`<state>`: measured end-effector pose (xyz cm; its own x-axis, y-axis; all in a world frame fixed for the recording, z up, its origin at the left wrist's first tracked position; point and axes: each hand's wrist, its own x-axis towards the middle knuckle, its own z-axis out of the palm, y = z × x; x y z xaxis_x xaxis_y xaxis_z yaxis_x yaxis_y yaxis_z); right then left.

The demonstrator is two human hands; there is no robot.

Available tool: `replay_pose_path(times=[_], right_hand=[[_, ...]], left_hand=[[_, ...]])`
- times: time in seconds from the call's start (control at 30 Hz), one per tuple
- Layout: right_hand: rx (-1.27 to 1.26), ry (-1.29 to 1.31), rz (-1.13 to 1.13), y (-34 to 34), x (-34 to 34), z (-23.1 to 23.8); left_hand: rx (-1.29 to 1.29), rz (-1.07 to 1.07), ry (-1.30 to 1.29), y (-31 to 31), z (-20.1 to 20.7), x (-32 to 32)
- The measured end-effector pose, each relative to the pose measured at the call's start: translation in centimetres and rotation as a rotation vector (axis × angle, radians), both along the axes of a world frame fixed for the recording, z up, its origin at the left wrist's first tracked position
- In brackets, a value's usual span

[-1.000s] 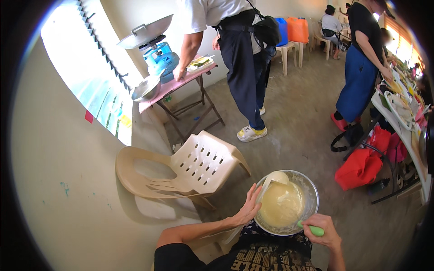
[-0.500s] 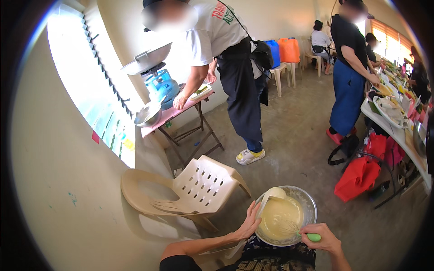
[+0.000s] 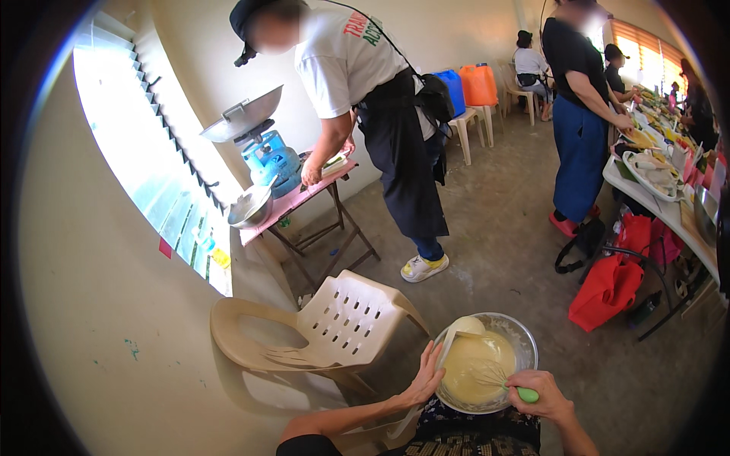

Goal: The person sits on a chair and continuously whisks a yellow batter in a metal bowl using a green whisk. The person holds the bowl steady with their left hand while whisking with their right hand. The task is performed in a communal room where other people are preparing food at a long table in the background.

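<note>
A round mixing bowl [image 3: 528,346] rests at my lap with pale yellow batter [image 3: 480,363] in it. My left hand [image 3: 423,378] holds the bowl's left side, fingers along the rim. My right hand [image 3: 544,397] grips the green handle of a whisk [image 3: 527,394], its wires dipping into the batter. A cream-coloured ladle [image 3: 468,326] leans inside the bowl at the far left, its handle crossing the rim close to my left fingers. Whether those fingers also touch the ladle I cannot tell.
Ahead stands a beige plastic chair [image 3: 346,319]. Beyond it, a person in a dark apron [image 3: 395,152] works at a small folding table [image 3: 293,199] with a metal bowl [image 3: 251,207] and a blue gas tank [image 3: 272,159]. Red bags [image 3: 606,292] lie below a crowded table at right.
The whisk has shifted slightly within the batter, still in my right hand. My view has moved a little. The person at the small table has raised their head somewhat.
</note>
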<state>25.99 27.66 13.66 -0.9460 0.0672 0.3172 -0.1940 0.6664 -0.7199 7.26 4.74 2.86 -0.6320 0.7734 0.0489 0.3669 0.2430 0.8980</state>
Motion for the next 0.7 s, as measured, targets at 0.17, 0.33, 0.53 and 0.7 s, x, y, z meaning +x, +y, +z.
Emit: replay_pose_path(times=[0.17,0.33,0.53,0.7], right_hand=[[-0.136,-0.049,0.052,-0.2,0.2,-0.3],[-0.186,0.089,0.085,-1.8,-1.0,-2.2],[-0.032,0.052,0.007,0.0,-0.6,-0.9],[-0.114,-0.051,0.02,0.5,0.5,0.1]], left_hand=[[0.011,-0.004,0.006,0.1,-0.4,-0.1],[0.013,-0.003,0.026,0.2,-0.7,-0.2],[-0.019,-0.01,0.013,0.2,0.2,-0.1],[-0.01,-0.004,0.049,0.1,-0.6,-0.3]])
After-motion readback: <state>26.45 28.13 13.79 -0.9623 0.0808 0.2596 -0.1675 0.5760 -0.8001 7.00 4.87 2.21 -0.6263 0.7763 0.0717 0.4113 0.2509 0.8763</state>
